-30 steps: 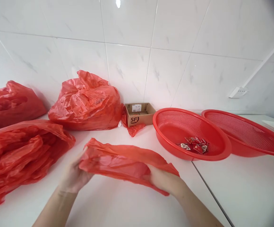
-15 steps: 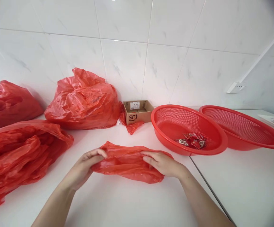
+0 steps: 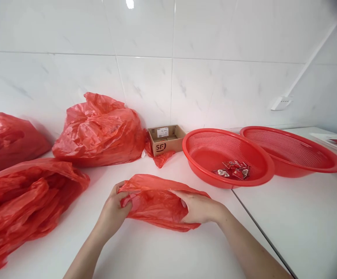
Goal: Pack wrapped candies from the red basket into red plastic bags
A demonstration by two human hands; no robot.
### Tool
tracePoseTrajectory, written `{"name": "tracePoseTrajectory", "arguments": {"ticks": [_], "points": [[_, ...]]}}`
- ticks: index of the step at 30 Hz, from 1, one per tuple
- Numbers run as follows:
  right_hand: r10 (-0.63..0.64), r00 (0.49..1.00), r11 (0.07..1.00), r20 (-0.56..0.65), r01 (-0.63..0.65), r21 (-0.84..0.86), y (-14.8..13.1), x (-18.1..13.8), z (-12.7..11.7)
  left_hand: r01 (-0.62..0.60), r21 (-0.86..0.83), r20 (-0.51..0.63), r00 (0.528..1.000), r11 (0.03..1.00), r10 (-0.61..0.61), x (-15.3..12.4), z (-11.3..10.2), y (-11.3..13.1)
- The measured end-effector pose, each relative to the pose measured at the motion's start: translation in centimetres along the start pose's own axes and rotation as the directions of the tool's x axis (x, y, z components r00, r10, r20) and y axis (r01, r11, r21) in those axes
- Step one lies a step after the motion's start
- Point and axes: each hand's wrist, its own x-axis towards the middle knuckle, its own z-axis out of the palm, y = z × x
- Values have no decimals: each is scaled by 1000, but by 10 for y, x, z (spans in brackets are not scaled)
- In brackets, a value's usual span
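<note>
A thin red plastic bag (image 3: 157,209) lies on the white table in front of me, its mouth spread toward me. My left hand (image 3: 114,211) grips the left edge of the bag, fingers curled and thumb bent over the rim. At the other end, my right hand (image 3: 199,207) reaches into the mouth with fingers stretched and thumb apart, touching the plastic. Some of its fingertips are hidden by the film.
Full red bags (image 3: 98,131) and an open bag of crumpled red plastic (image 3: 26,209) sit at left. A cardboard box (image 3: 168,147) stands by the wall. Two red perforated basins (image 3: 197,170) are at right; the nearer holds several small red packets (image 3: 235,170).
The bag's mouth has spread wider. My right thumb has moved down, away from the fingers, and my left hand has curled at the edge. The view has shifted slightly.
</note>
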Motion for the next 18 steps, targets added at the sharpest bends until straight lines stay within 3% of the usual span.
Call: {"name": "tracePoseTrajectory", "arguments": {"ticks": [5,7,9,13,14,15,16,17,18], "points": [[33,999,997,16,-32,-77,13,6,-3,-144,-178,136,976,973,170,-3,-15,-2],[42,999,989,7,-41,-144,8,0,-2,-83,-248,210,968,965,137,-3,-20,-5],[-27,998,984,-54,17,-179,-8,-14,-8,-5,-276,271,959,961,82,-2,-23,-6],[-340,940,940,-34,338,-53,-42,-43,-60,45,-313,317,947,949,60,-1,-23,2],[-349,934,936,-74,344,-71,-42,-44,-80,56,-336,332,941,940,63,-2,-22,6],[-300,931,950,-206,272,-155,-36,-42,-101,73,-368,347,936,927,64,-4,-21,9],[-185,932,967,-312,116,-228,-24,-38,-122,95,-401,369,927,911,65,-6,-21,13],[-6,947,958,-321,-87,-272,-8,-32,-140,119,-434,394,916,893,69,-7,-21,15],[208,928,902,-308,-304,-306,11,-25,-155,145,-464,424,902,874,76,-9,-22,18]]}}
